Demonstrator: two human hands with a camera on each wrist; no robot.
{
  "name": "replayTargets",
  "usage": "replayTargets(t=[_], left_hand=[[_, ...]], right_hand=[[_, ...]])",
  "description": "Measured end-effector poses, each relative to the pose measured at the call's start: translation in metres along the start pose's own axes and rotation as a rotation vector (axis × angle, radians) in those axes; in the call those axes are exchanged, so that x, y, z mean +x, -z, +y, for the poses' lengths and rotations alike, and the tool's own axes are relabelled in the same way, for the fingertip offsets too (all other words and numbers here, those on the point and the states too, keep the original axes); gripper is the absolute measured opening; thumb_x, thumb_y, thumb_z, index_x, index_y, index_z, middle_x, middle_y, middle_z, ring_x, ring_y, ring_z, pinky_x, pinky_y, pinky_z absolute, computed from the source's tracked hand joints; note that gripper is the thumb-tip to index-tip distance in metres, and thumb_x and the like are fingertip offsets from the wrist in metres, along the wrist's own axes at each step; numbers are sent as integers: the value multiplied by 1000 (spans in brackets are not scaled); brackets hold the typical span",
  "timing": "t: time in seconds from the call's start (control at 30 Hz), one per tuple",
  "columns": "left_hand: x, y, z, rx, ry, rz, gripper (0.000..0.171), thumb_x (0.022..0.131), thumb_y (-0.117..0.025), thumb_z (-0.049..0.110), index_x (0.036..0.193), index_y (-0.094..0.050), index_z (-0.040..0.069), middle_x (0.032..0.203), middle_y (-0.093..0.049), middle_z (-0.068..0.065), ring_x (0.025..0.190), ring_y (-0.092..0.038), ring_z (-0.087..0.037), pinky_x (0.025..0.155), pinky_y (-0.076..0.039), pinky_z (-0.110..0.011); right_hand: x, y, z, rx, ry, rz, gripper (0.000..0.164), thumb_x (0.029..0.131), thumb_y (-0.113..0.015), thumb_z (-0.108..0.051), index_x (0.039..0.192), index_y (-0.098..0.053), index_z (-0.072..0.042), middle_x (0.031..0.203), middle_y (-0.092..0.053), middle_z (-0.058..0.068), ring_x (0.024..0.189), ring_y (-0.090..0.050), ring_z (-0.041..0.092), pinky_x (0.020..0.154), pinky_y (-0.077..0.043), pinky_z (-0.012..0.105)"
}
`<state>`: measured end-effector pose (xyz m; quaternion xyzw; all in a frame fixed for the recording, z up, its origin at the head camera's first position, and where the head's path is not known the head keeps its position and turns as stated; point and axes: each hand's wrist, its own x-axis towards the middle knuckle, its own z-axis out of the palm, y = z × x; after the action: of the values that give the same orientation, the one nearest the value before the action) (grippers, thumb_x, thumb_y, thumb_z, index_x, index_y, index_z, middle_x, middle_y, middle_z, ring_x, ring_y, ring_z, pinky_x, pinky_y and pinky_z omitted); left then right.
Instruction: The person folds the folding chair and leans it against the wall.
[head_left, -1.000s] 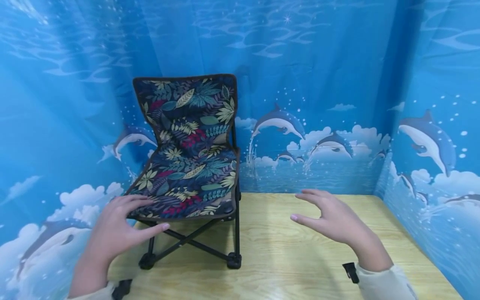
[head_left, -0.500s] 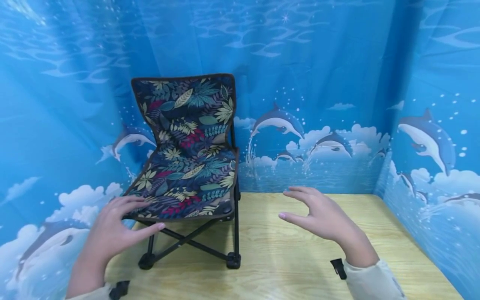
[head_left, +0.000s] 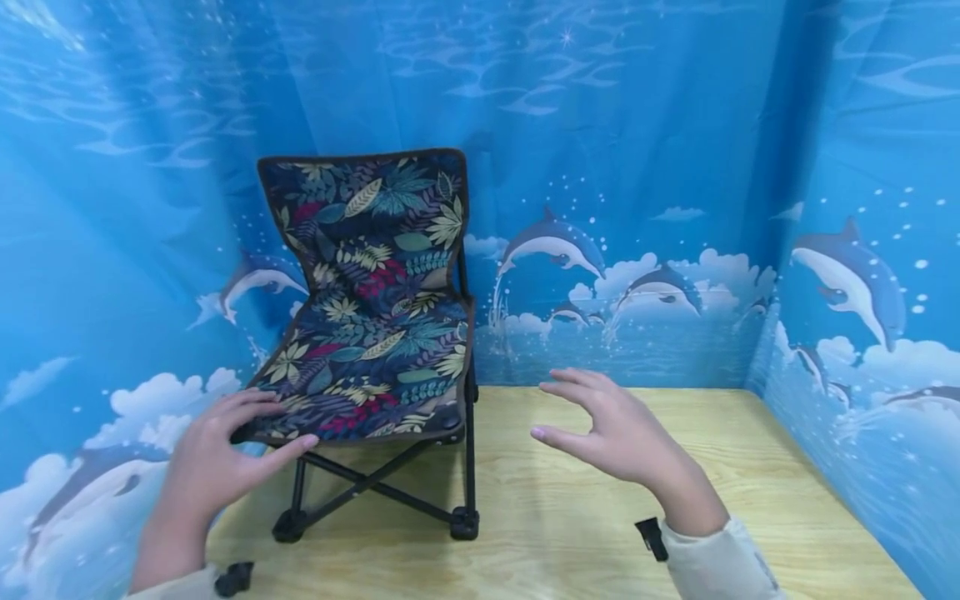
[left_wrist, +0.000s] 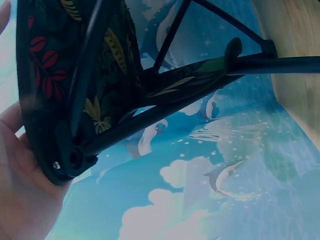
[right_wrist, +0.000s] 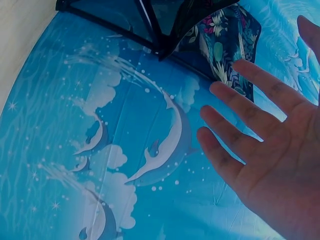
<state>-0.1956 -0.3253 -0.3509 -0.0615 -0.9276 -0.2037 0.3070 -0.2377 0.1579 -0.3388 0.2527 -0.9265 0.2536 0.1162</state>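
A low folding chair point(head_left: 367, 350) with leaf-patterned fabric and black tube legs stands on the wood-look floor, left of centre in the head view. My left hand point(head_left: 206, 454) is at the front left corner of its seat, fingers spread over the top and the thumb straight along the front edge. In the left wrist view the palm point(left_wrist: 25, 195) lies right at the seat's corner joint point(left_wrist: 70, 160). My right hand point(head_left: 611, 433) hovers to the right of the chair, its fingers spread and nothing in it. The right wrist view shows its palm point(right_wrist: 280, 165) apart from the chair.
Blue dolphin-print curtains point(head_left: 622, 125) close in the back and both sides, with the back curtain right behind the chair. Pale wood-look floor point(head_left: 555, 533) stretches right of the chair to the right curtain. The chair's crossed legs point(head_left: 367, 481) splay under the seat.
My right hand has moved left, closer to the chair. My left hand has shifted slightly left and up at the seat corner. The whole head view has drifted a little; the chair stands as before.
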Motion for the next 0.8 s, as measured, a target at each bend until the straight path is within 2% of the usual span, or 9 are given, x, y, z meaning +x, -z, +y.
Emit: replayTargets(t=[0.23, 0.57, 0.8], left_hand=[[-2, -4, -3, 20, -54, 59, 71, 66, -97, 58, 112, -81, 7, 130, -72, -23, 123, -61, -52, 101, -43, -75], [-2, -8, -6, 31, -71, 76, 70, 65, -96, 59, 111, -82, 9, 124, -75, -21, 117, -64, -49, 99, -45, -73], [-4, -13, -8, 25, -95, 128, 69, 61, -98, 57, 107, -83, 8, 119, -77, -20, 113, -65, -48, 100, -45, -71]], right_hand=[[5, -5, -12, 7, 29, 10, 70, 93, -63, -76, 147, -64, -31, 165, -48, -2, 154, -44, 34, 116, -41, 70], [8, -9, -24, 32, 43, 15, 67, 93, -66, -72, 147, -64, -33, 164, -49, -4, 154, -44, 32, 117, -41, 69], [12, -14, -33, 47, 68, 21, 69, 92, -63, -77, 146, -64, -34, 163, -50, -6, 154, -45, 30, 118, -41, 67]])
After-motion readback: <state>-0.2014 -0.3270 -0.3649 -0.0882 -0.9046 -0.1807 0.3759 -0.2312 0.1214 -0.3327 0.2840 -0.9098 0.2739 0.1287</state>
